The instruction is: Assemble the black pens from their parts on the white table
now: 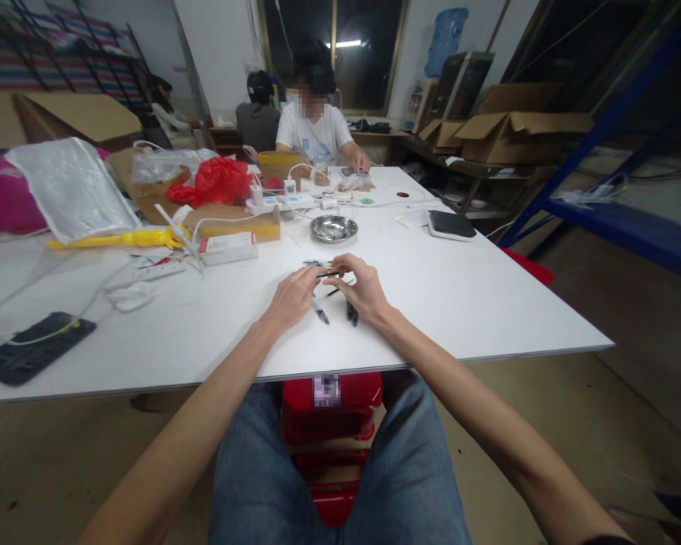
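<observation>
Two bare hands meet over a white bench [522,303] at the centre of the frame, working on a slim black rod [328,274]. The left hand [293,297] has its fingers clamped on the rod's left end. The right hand [363,286] curls its thumb and forefinger around the other end; whether they pinch it or stand slightly apart, one cannot tell.

The step in hand looks like close two-handed handling of a pen part. The next move, by this reading, calls for a firm left hold and a fine right fingertip grip, both in line with the rod.

The rod lies nearly level across the frame, its long axis running left to right, the right end a touch higher. Which end is the tip cannot be made out.

Just below the hands, a clear pen [320,309] slants down to the right, beside black pieces [352,312] partly under the right hand. A metal dish [334,228] sits above, near the upper centre.
</observation>
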Tool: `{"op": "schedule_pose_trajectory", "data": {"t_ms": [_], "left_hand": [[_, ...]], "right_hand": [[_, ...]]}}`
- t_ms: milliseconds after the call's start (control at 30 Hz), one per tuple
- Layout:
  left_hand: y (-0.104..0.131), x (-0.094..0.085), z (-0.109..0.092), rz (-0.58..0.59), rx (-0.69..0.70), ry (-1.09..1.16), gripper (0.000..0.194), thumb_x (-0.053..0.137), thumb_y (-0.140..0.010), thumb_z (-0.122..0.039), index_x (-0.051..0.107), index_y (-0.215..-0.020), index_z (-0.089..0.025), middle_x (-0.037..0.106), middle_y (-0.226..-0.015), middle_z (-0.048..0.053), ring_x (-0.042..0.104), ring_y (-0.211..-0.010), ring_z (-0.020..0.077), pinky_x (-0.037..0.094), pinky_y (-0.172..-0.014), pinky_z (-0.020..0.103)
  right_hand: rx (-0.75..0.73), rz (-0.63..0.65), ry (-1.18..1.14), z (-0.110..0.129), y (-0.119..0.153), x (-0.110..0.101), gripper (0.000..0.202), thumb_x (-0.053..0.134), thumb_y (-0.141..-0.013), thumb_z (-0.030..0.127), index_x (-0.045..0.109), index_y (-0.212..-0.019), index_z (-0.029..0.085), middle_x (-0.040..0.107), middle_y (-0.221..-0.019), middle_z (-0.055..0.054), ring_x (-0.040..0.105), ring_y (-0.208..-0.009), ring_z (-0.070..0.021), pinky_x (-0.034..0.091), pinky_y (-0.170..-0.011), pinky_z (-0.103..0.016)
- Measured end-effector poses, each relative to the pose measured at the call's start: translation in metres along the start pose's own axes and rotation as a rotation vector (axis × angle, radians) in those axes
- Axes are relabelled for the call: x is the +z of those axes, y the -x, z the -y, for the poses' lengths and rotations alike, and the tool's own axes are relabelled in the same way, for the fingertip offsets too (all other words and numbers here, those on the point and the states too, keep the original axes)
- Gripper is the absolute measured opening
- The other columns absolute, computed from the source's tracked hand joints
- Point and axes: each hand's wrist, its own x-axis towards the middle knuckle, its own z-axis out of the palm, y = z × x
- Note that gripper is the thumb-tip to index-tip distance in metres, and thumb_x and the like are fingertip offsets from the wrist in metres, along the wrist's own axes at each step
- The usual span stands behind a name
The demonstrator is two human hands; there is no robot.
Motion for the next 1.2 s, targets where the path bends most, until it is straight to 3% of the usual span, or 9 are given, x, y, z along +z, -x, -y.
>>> {"op": "schedule_pose_trajectory", "data": {"t_ms": [167,367,500,667,700,767,833,967,1200], "left_hand": [[0.002,-0.001,-0.005,0.018,-0.032,-0.022,0.03,0.041,-0.105,-0.036,0.058,-0.125,-0.022,0.07,-0.121,0.006,0.066,-0.112,0.0214,0.051,-0.095,0.035],[0.002,0.0,-0.009,0.075,-0.047,-0.125,0.03,0.037,-0.107,-0.038,0.062,-0.102,-0.021,0.073,-0.095,0.003,0.07,-0.088,0.0184,0.049,-0.075,0.028],[0.002,-0.002,-0.007,0.033,-0.055,-0.159,0.031,0.036,-0.107,-0.038,0.062,-0.103,-0.022,0.073,-0.09,0.002,0.069,-0.084,0.0173,0.045,-0.07,0.026],[0.004,-0.004,-0.002,-0.024,-0.135,-0.205,0.034,0.034,-0.107,-0.04,0.062,-0.099,-0.022,0.073,-0.088,0.003,0.069,-0.082,0.0186,0.041,-0.068,0.027],[0.004,-0.004,-0.002,-0.017,-0.147,-0.212,0.034,0.034,-0.107,-0.04,0.061,-0.099,-0.022,0.074,-0.088,0.004,0.07,-0.082,0.019,0.041,-0.068,0.027],[0.003,-0.004,-0.002,0.002,-0.166,-0.232,0.034,0.033,-0.108,-0.039,0.061,-0.099,-0.022,0.074,-0.089,0.003,0.07,-0.083,0.0192,0.04,-0.067,0.027],[0.002,-0.003,-0.003,0.017,-0.171,-0.245,0.034,0.033,-0.108,-0.039,0.061,-0.099,-0.022,0.075,-0.089,0.003,0.07,-0.083,0.0188,0.039,-0.067,0.027],[0.001,-0.003,-0.005,0.021,-0.168,-0.24,0.035,0.033,-0.108,-0.04,0.06,-0.097,-0.022,0.075,-0.089,0.004,0.07,-0.083,0.0192,0.039,-0.067,0.027],[0.001,-0.004,-0.006,0.042,-0.171,-0.242,0.034,0.034,-0.107,-0.04,0.06,-0.095,-0.022,0.073,-0.085,0.003,0.07,-0.08,0.0205,0.037,-0.065,0.028]], "right_hand": [[0.07,-0.004,-0.175,0.0,0.0,-0.004,0.004,0.058,-0.095,0.024,0.06,-0.096,0.021,0.07,-0.085,-0.001,0.065,-0.077,-0.0162,0.049,-0.077,-0.032],[0.001,0.068,0.08,0.005,0.001,0.002,0.037,0.054,-0.1,0.04,0.057,-0.068,0.021,0.058,-0.069,-0.002,0.055,-0.07,-0.0174,0.043,-0.072,-0.032],[0.043,0.072,0.098,0.016,-0.007,-0.012,0.031,0.053,-0.1,0.045,0.066,-0.084,0.022,0.059,-0.07,-0.002,0.054,-0.068,-0.0175,0.043,-0.069,-0.033],[0.123,-0.444,0.136,0.069,0.067,-0.02,0.022,0.046,-0.102,0.033,0.065,-0.114,0.03,0.063,-0.08,-0.005,0.058,-0.071,-0.0219,0.047,-0.066,-0.038],[0.057,-0.403,0.118,0.077,0.096,-0.011,0.025,0.044,-0.102,0.028,0.065,-0.115,0.032,0.062,-0.078,-0.005,0.058,-0.069,-0.0223,0.047,-0.064,-0.039],[-0.13,0.041,0.061,0.081,0.156,0.016,0.027,0.047,-0.098,0.023,0.066,-0.114,0.034,0.061,-0.071,-0.003,0.059,-0.063,-0.0218,0.049,-0.059,-0.038],[-0.025,0.393,0.128,0.066,0.208,0.046,0.031,0.049,-0.096,0.022,0.067,-0.12,0.033,0.068,-0.087,-0.007,0.066,-0.079,-0.0254,0.057,-0.07,-0.041],[0.391,0.393,0.322,0.011,0.264,0.079,0.04,0.055,-0.096,0.03,0.061,-0.135,0.037,0.065,-0.122,-0.012,0.064,-0.111,-0.0338,0.058,-0.089,-0.053],[0.414,0.486,0.429,-0.014,0.288,0.092,0.047,0.057,-0.097,0.041,0.055,-0.144,0.043,0.064,-0.132,-0.011,0.061,-0.123,-0.0369,0.052,-0.102,-0.059]]}}
